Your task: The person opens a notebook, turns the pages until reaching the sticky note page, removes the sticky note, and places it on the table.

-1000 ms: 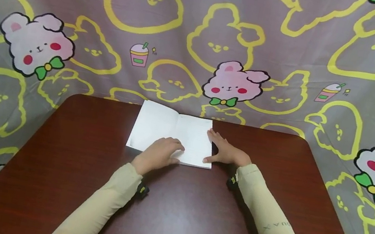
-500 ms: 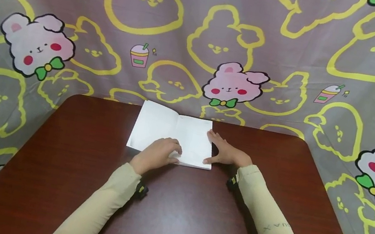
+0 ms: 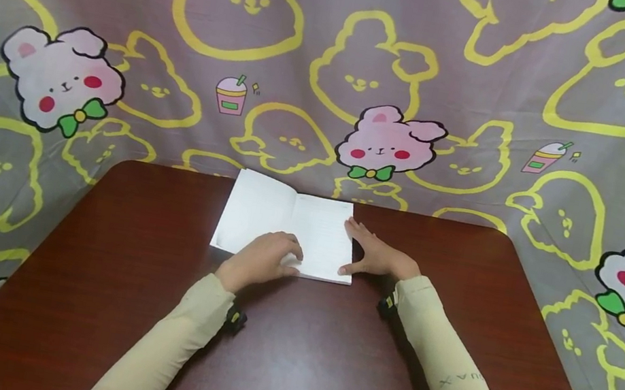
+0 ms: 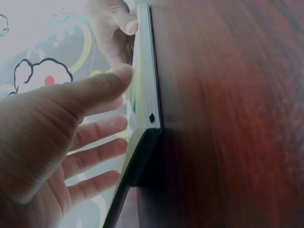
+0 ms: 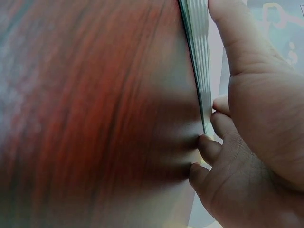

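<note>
An open notebook [image 3: 257,210] lies near the table's far edge, its white pages facing up and faint lines on the right page. The left wrist view shows its dark cover [image 4: 151,137] and thick stack of pages [image 4: 146,71]. My left hand [image 3: 265,257] reaches over the near edge beside the centre fold, fingertips right at the pages with the fingers loosely extended. Along the right edge rests my right hand [image 3: 380,253], thumb at the near corner and fingers spread toward the far corner. In the right wrist view its fingertips [image 5: 210,148] are down beside the page edges [image 5: 202,61].
The notebook and both forearms are on a dark reddish-brown wooden table [image 3: 283,369] with rounded far corners. Right behind it hangs a grey curtain [image 3: 312,9] with yellow outlines and cartoon rabbits, which also runs along both sides.
Lines on the right page show more plainly now than a second ago. My left fingers have shifted only slightly, and the right hand has stayed at the edge.
</note>
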The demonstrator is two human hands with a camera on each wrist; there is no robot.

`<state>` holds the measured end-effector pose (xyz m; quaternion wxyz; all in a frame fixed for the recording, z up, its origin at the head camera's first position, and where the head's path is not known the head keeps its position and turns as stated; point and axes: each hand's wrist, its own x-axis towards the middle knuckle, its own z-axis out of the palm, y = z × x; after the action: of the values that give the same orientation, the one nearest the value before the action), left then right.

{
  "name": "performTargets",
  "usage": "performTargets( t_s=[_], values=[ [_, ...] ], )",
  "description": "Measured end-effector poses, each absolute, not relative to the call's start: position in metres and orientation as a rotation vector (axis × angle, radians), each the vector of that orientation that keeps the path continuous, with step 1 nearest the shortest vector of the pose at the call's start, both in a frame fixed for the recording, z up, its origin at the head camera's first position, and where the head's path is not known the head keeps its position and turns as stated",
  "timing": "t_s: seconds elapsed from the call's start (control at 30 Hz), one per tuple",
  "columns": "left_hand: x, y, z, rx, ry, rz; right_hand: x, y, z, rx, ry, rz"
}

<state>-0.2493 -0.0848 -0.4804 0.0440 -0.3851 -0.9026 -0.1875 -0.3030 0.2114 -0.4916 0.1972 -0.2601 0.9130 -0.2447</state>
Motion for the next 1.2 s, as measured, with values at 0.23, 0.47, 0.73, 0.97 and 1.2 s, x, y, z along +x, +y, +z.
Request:
performTargets(
  t_s=[0.23,0.47,0.73,0.97,1.2],
  values=[
    [-0.251,-0.086,-0.482,-1.176,-2.755,-0.553,-0.304,0.209,-0.491,-0.732,2.554,-0.686],
    [-0.253,-0.085,-0.481,-1.170,-2.770,-0.598,-0.305,0.210,-0.487,-0.729,2.563,-0.705],
    [-0.253,-0.078,-0.483,-1.217,-2.743,-0.452,-0.305,0.216,-0.487,-0.761,2.545,-0.768],
    [-0.252,-0.078,-0.481,-1.173,-2.630,-0.344,-0.306,0.228,-0.477,-0.732,2.581,-0.808],
    [-0.246,-0.085,-0.476,-1.089,-2.626,-0.350,-0.306,0.234,-0.477,-0.713,2.588,-0.813]
  ],
)
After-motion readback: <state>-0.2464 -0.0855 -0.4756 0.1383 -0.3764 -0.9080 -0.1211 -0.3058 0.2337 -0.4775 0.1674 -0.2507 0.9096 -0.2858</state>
